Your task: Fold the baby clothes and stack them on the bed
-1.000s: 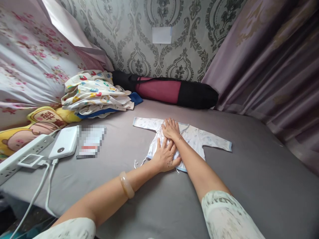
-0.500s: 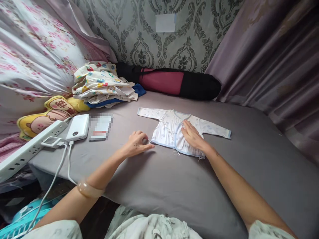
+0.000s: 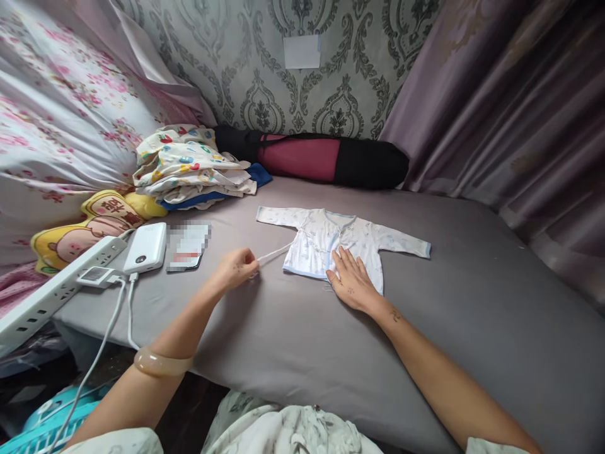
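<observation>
A small white baby shirt [image 3: 309, 246] with pale blue edging lies spread on the grey sheet [image 3: 293, 340], sleeves out to both sides. From its left side a thin white tie string [image 3: 275, 253] runs taut to my left hand [image 3: 240, 268], whose fingers are pinched on it. My right hand [image 3: 352, 280] rests flat on the lower front of the shirt, fingers spread, covering part of the hem.
A power strip [image 3: 61, 287], a white power bank [image 3: 145, 247] and a phone [image 3: 188, 246] lie at the left. Behind are a yellow cushion [image 3: 89, 230], piled patterned cloth [image 3: 189, 164] and a long black and red bag [image 3: 302, 157].
My left hand has closed on the tie string and moved left, drawing it out from the shirt. My right hand has slid down towards the hem, its fingers more spread.
</observation>
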The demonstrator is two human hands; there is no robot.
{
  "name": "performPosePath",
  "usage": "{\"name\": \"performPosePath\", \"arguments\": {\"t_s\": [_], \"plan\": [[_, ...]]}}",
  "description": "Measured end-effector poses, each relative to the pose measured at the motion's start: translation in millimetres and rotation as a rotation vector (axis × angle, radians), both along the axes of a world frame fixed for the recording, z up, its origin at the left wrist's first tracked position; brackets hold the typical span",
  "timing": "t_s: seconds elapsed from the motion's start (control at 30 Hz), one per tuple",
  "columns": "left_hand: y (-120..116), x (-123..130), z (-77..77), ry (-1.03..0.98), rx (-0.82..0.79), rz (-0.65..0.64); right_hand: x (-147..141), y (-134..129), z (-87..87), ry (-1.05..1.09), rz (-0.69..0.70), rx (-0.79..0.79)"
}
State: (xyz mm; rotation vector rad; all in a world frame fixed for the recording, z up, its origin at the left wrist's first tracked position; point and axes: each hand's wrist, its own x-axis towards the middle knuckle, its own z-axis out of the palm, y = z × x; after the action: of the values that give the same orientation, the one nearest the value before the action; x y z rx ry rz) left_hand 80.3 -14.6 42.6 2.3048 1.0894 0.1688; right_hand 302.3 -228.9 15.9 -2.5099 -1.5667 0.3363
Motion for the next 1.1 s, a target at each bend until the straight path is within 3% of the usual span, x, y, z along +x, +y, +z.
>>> {"name": "performPosePath", "arguments": {"t_s": [0.13,0.27,0.33,0.4,0.47,0.53,0.63,0.77,0.83,1.0,1.1], "plan": [[20.6,9.3,12.1,-0.165,-0.07,0.162,4.7,-0.6,-0.8,0.119,-0.033,0.139],[20.1,40.8,28.4,-0.308,-0.016,0.171,10.9,-2.9,3.7,0.198,-0.269,0.496],[11.0,61.2,35.7,-0.437,-0.017,0.042,15.0,-5.3,6.6,0.201,-0.373,0.642],[-0.9,79.5,40.8,-0.54,-0.035,-0.179,19.7,-7.9,7.4,0.196,-0.421,0.741],[-12.4,92.7,42.0,-0.549,-0.005,-0.327,24.5,-10.0,5.1,0.181,-0.45,0.788],[-21.3,100.7,37.4,-0.488,0.071,-0.326,28.0,-11.0,0.5,0.135,-0.437,0.763],[-30.4,107.6,19.2,-0.365,0.159,-0.367,27.7,-11.0,-6.3,0.003,-0.32,0.581],[-43.0,117.9,-12.1,-0.317,0.279,-0.696,18.1,-10.0,-8.4,-0.09,-0.215,0.279],[-50.3,123.7,-22.8,-0.27,0.33,-0.79,12.9,-10.1,-7.2,-0.074,-0.193,0.186],[-60.2,131.7,-29.0,0.012,0.31,-0.777,7.2,-11.9,-5.6,-0.037,-0.172,0.083],[-60.1,132.7,-27.5,0.109,0.291,-0.742,7.9,-12.8,-6.9,-0.058,-0.242,0.06]]}}
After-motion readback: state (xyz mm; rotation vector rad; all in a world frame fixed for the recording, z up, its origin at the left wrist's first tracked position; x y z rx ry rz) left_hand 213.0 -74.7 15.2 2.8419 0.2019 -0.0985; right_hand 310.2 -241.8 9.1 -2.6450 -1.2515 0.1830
